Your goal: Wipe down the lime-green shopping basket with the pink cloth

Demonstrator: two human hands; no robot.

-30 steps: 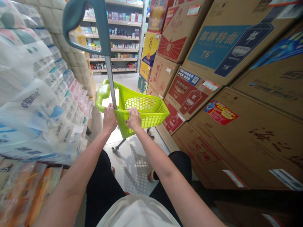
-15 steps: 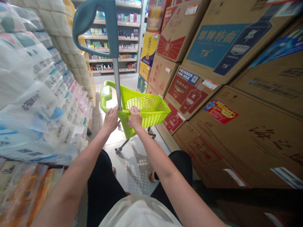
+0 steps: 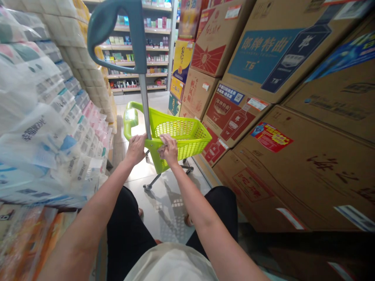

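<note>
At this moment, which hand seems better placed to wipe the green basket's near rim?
Probably the right hand: it holds a crumpled cloth at the rim of the green basket. The left hand is beside the pole, with no cloth visible.

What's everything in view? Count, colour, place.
Basket: 1, lime green, centre
Pole: 1, silver, at basket's near side
Handle: 1, blue-grey, atop pole
Wheeled base: 1, metallic, under basket
Crumpled cloth: 1, pale pinkish, at basket's near rim
Cartons: many, mostly brown, stacked right
Wrapped packs: many, mostly white, stacked left
Orange packs: several, orange, lower left
Shelving: 1 unit, greyish, back
Small products: many, mixed colours, on shelving
Floor: 1, pale, centre
Top: 1, white, bottom centre
Trousers: 1 pair, black, bottom
Left hand: 1, bare, beside pole
Right hand: 1, bare, holding cloth
</note>
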